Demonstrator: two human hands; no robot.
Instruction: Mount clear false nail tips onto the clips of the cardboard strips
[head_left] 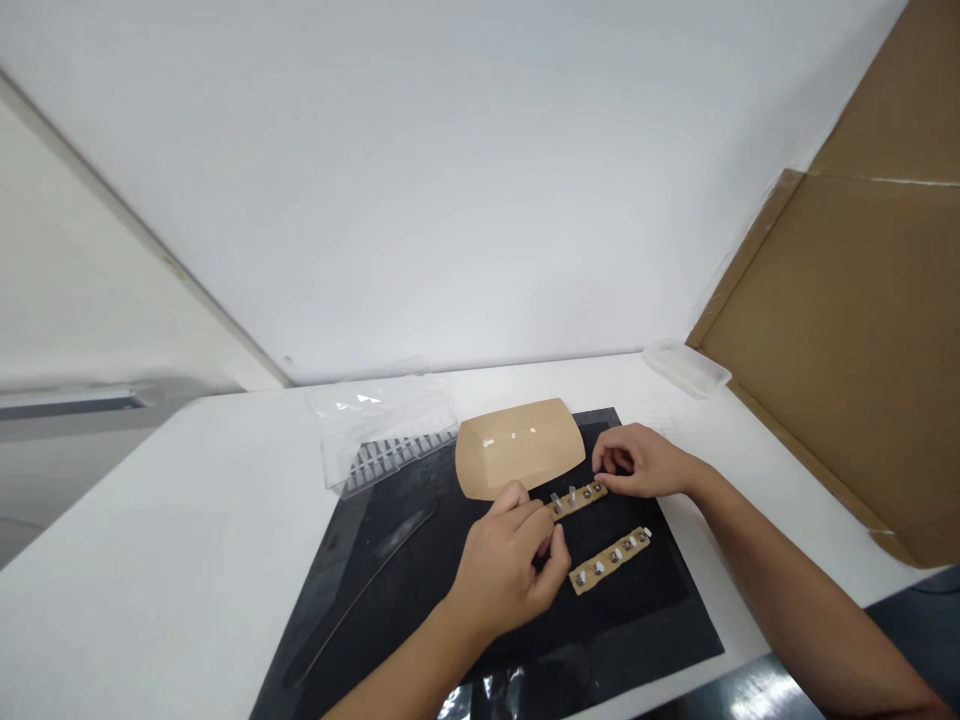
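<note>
My left hand [514,560] has its fingers curled at the near left end of a narrow tan strip [579,497], closed on that end. Two small clear pieces stand up from this strip, and shiny round metal bits sit towards its right end. At that right end is my right hand [641,462], thumb and forefinger bent together against it. A second tan strip [609,562] lies nearer to me, bearing several round metal bits with small white pieces on them. Behind the hands, a tan paper tray [517,425] holds a few tiny white pieces.
Under everything lies a black mat [360,640] on a white table [187,520]. A thin dark rod [360,595] rests on the mat. A clear plastic case [390,435] with rows of tips stands back left. A translucent tray [686,368] and cardboard panel [840,330] are right.
</note>
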